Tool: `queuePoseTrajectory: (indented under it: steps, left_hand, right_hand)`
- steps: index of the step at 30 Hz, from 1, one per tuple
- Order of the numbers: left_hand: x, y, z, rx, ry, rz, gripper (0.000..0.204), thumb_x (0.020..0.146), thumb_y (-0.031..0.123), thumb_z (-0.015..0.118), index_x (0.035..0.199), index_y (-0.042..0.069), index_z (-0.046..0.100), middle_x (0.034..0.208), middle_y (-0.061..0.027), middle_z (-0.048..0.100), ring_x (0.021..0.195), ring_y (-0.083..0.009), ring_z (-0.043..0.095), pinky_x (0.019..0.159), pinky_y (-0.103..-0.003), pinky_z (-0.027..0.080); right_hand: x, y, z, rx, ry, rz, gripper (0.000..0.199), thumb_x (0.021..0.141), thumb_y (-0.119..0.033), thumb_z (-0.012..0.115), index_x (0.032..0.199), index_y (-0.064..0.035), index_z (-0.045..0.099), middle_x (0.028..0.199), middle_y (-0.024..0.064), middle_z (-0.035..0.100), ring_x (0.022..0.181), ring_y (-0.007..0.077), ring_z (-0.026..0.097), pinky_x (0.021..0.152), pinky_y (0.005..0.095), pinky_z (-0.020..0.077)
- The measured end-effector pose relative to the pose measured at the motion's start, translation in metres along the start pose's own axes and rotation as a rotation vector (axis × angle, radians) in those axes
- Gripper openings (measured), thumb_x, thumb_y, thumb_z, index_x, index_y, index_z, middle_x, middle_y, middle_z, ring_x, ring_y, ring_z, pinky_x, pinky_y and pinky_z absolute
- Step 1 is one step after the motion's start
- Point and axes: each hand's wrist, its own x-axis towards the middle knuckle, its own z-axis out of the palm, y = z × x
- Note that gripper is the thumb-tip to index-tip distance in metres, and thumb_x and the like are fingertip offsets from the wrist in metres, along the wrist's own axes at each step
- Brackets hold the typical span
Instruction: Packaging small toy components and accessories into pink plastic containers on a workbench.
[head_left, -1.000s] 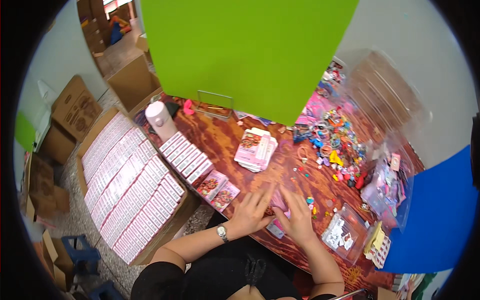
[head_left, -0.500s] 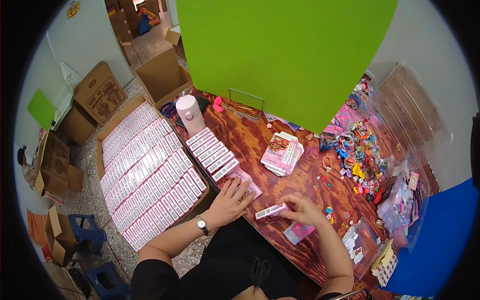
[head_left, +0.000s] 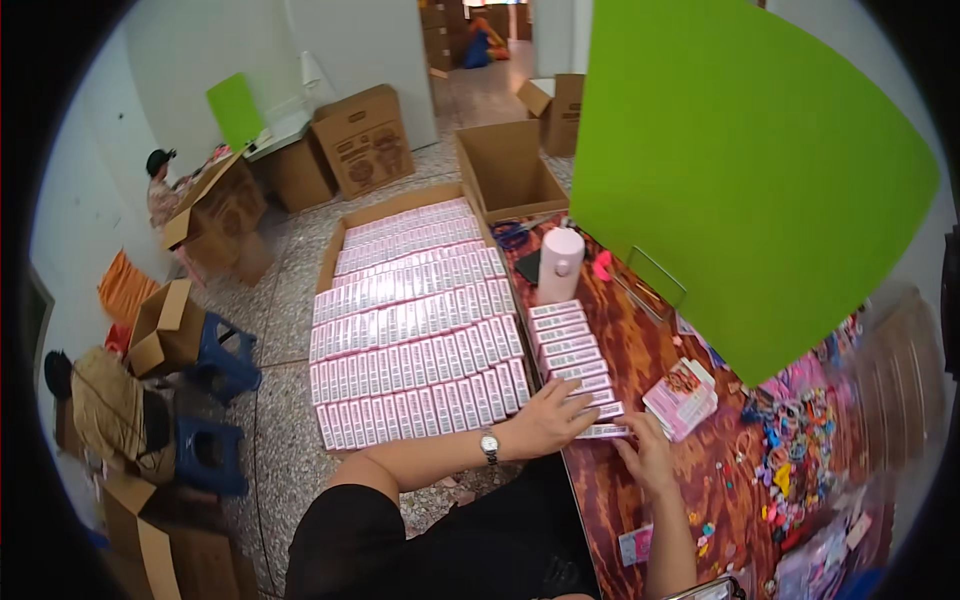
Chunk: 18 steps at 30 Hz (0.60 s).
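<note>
Left hand [head_left: 546, 420]: palm down over the near end of a row of slim pink-and-white cardboard boxes [head_left: 562, 346], fingers slightly apart, tips on the boxes; can't tell if it grips one. Right hand [head_left: 650, 460]: thumb and fingers clamped on the right end of a slim pink-and-white printed box [head_left: 602, 432], which lies at the near end of the row, along the left edge of the red-brown wood-patterned table [head_left: 612, 492].

Just left of the table: large open brown cardboard carton [head_left: 405, 201], packed with rows of matching pink-and-white boxes [head_left: 420, 330], narrow sides up. Pale pink cylindrical bottle [head_left: 561, 268] upright at the far end of the row. Stack of flat pink-and-white printed cards [head_left: 682, 398] to the right of the hands, apart from them. Small pink-and-clear packet [head_left: 636, 545] near the table's front edge, by the right forearm. Multicoloured heap of small trinkets [head_left: 797, 462] further right. Bright green flat panel [head_left: 740, 180] stands at the back of the table, thin metal wire stand [head_left: 657, 277] by its base. Dark blue plastic stools [head_left: 228, 355] on the speckled floor [head_left: 290, 345], far left.
</note>
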Motion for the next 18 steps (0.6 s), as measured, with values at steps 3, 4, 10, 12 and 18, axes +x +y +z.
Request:
queuePoseTrajectory:
  steps: [3, 4, 10, 12, 18]
  left_hand:
    - [-0.005, 0.005, -0.005, -0.176, 0.004, -0.075, 0.049, 0.083, 0.027, 0.073, 0.127, 0.010, 0.062, 0.129, -0.0139, 0.059, 0.125, -0.0387, 0.052, 0.106, -0.057, 0.042]
    - [-0.006, 0.004, -0.005, -0.171, 0.010, -0.079, 0.049, 0.083, 0.027, 0.073, 0.127, 0.010, 0.062, 0.129, -0.0139, 0.059, 0.125, -0.0387, 0.052, 0.106, -0.057, 0.042]
    - [-0.016, 0.001, 0.008, -0.091, -0.095, -0.030, 0.057, 0.083, 0.029, 0.072, 0.135, 0.010, 0.058, 0.138, -0.0166, 0.054, 0.130, -0.0401, 0.048, 0.108, -0.059, 0.037]
    - [-0.020, -0.001, 0.002, -0.088, -0.073, -0.054, 0.055, 0.083, 0.028, 0.072, 0.133, 0.011, 0.059, 0.138, -0.0164, 0.054, 0.129, -0.0397, 0.048, 0.108, -0.059, 0.037]
    - [-0.013, -0.002, 0.000, -0.139, -0.086, -0.022, 0.057, 0.082, 0.027, 0.077, 0.133, 0.012, 0.058, 0.137, -0.0147, 0.053, 0.127, -0.0389, 0.049, 0.108, -0.057, 0.038]
  right_hand:
    - [0.003, 0.000, 0.020, -0.049, 0.110, 0.007, 0.036, 0.080, 0.000, 0.076, 0.114, -0.0038, 0.063, 0.113, 0.0134, 0.060, 0.106, 0.0317, 0.061, 0.091, 0.0376, 0.0510]
    - [0.000, 0.002, 0.024, -0.105, 0.195, -0.008, 0.038, 0.080, 0.002, 0.075, 0.115, -0.0031, 0.062, 0.113, 0.0140, 0.059, 0.105, 0.0320, 0.061, 0.091, 0.0374, 0.0514]
    - [-0.013, -0.017, 0.029, -0.164, 0.301, 0.042, 0.044, 0.087, -0.004, 0.072, 0.128, -0.0014, 0.058, 0.114, 0.0190, 0.060, 0.107, 0.0350, 0.060, 0.092, 0.0410, 0.0511]
    - [-0.018, -0.037, 0.030, -0.114, 0.310, 0.113, 0.035, 0.091, -0.005, 0.069, 0.123, -0.0003, 0.058, 0.111, 0.0172, 0.063, 0.099, 0.0275, 0.065, 0.081, 0.0359, 0.0549]
    - [-0.040, -0.040, 0.071, 0.568, 0.320, 0.538, 0.031, 0.095, -0.002, 0.067, 0.122, -0.0002, 0.052, 0.110, 0.0098, 0.065, 0.098, 0.0132, 0.064, 0.085, 0.0259, 0.0522]
